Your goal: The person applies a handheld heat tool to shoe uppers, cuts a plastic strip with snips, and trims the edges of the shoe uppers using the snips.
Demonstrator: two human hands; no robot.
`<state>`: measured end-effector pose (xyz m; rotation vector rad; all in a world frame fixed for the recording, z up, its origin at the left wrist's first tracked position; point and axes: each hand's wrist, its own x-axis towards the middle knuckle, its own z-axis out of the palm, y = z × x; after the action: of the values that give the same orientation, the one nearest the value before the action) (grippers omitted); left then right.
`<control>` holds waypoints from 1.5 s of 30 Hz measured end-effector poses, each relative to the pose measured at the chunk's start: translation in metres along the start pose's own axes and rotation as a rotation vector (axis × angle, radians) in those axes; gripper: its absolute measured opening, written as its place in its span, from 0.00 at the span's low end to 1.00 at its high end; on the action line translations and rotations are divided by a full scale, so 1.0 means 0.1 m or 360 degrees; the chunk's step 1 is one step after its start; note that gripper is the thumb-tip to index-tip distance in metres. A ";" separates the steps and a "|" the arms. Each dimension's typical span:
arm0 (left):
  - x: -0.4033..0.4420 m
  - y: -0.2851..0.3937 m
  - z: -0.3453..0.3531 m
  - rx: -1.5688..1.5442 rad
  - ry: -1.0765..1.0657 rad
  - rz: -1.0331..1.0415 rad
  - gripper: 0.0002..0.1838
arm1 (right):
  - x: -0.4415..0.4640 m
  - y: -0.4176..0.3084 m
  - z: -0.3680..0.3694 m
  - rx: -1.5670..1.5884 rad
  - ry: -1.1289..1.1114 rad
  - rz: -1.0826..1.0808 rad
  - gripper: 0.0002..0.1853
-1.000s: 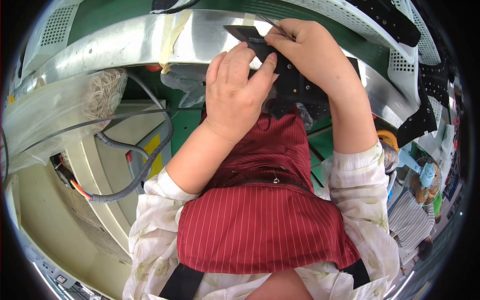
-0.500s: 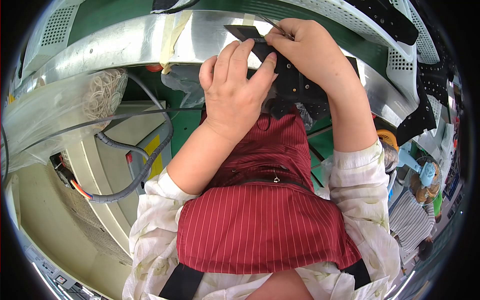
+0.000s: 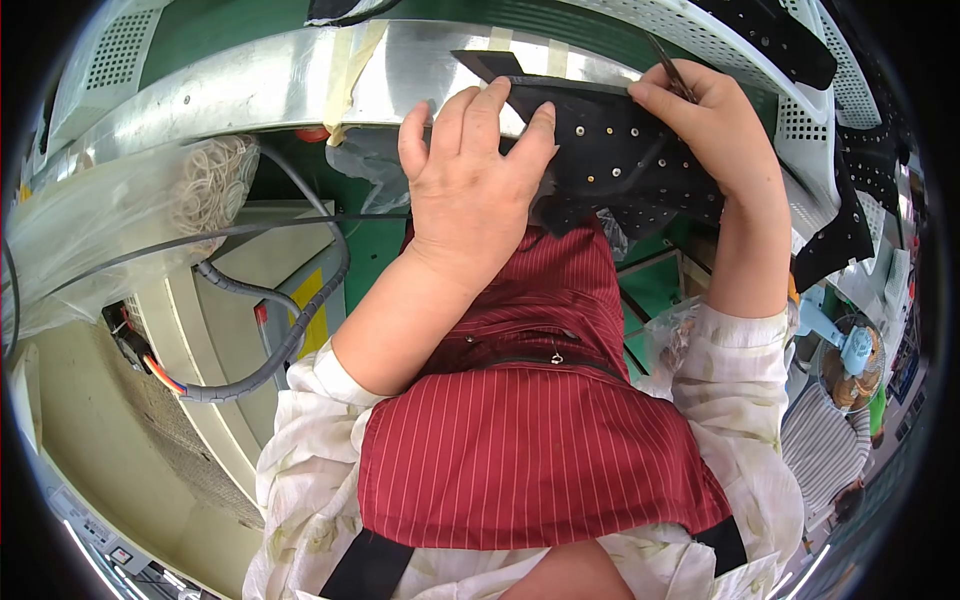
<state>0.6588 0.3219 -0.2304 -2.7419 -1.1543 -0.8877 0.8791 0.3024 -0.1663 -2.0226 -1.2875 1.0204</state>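
Observation:
A black sheet of fabric-like material (image 3: 600,150) with several silver and gold metal studs or eyelets hangs over the near edge of the metal worktop. My left hand (image 3: 468,165) rests on its left part, fingertips bent over the upper edge and thumb apart on the front. My right hand (image 3: 715,125) pinches the same upper edge farther right. Sticking up out of the right fist is a slim, dark, pointed metal tool (image 3: 672,68), like snips or scissors; its handle is hidden. A flat dark strip (image 3: 486,64) lies on the worktop above my left fingers.
The curved metal worktop (image 3: 240,85) bears strips of tape (image 3: 352,70). White perforated baskets (image 3: 808,130) with black studded pieces stand right. Left are a plastic bag of elastic-like loops (image 3: 205,185) and a grey cable (image 3: 335,270). A fan (image 3: 852,355) and another person (image 3: 825,440) are behind.
My right hand has slid right along the upper edge with the metal tool, and the black sheet is now spread wider, showing more studs. My left hand has hardly moved.

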 end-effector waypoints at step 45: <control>0.10 0.08 -0.10 0.0071 -0.0205 -0.0074 0.27 | -0.06 0.09 0.17 -0.0174 0.0274 -0.0065 0.14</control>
<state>0.6649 0.3196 -0.2157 -2.7827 -1.2474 -0.6895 0.8681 0.2936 -0.1813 -2.1052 -1.3120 0.7538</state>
